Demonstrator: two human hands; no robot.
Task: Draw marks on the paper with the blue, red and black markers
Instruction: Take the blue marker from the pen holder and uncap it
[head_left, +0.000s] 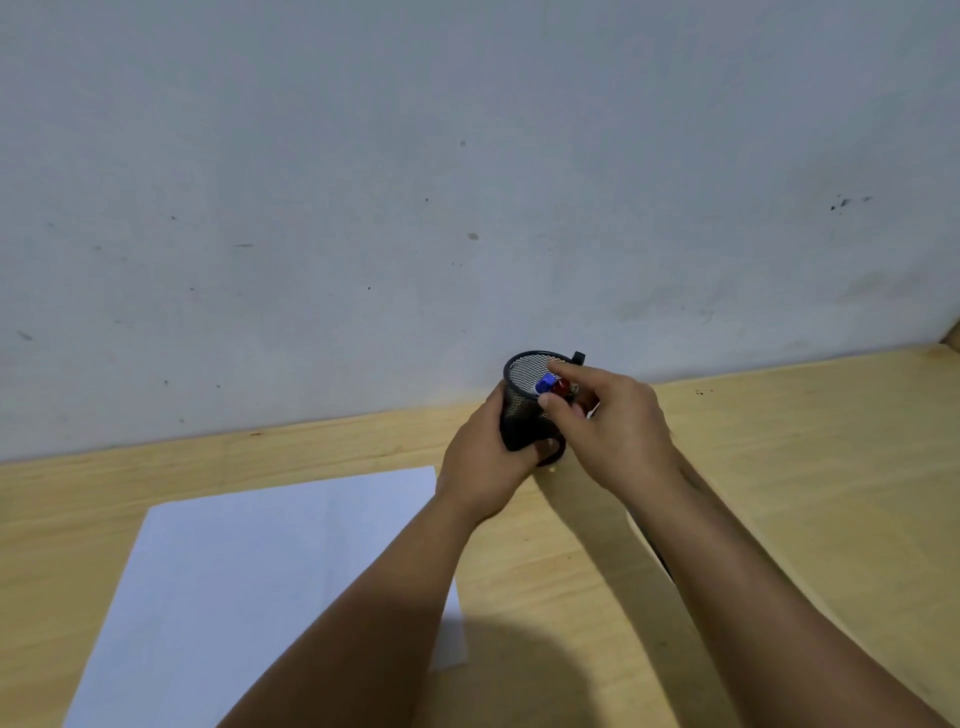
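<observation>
A black mesh pen holder stands on the wooden desk by the wall. My left hand is wrapped around its left side. My right hand reaches over its rim, thumb and forefinger pinched around the blue marker. The red marker stands right beside it in the holder. A black cap pokes up behind my right fingers; the rest of it is hidden. A blank white paper lies flat at the lower left, partly under my left forearm.
The wooden desk meets a grey-white wall just behind the holder. A dark cord runs along the desk under my right forearm.
</observation>
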